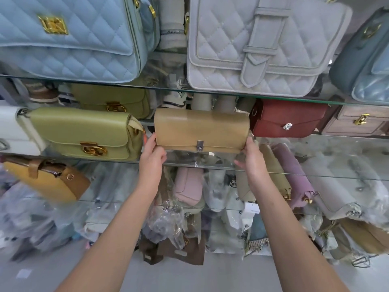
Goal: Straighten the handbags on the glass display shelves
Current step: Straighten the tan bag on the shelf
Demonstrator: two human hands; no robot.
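Note:
A tan flap handbag [202, 129] with a small silver clasp stands upright on the middle glass shelf [210, 166]. My left hand [152, 158] grips its lower left corner and my right hand [250, 159] grips its lower right corner. To its left stands an olive green handbag [84, 131] with a gold clasp. A red envelope handbag [288, 119] sits to its right. On the upper glass shelf [164, 88] rest a light blue quilted handbag [69, 36] and a pale grey quilted handbag [263, 45].
A mauve handbag [362, 123] stands at the far right and a white handbag [12, 131] at the far left of the middle shelf. A mustard handbag [46, 180] leans on the lower shelf. Plastic-wrapped bags [168, 224] crowd the lower shelves and floor.

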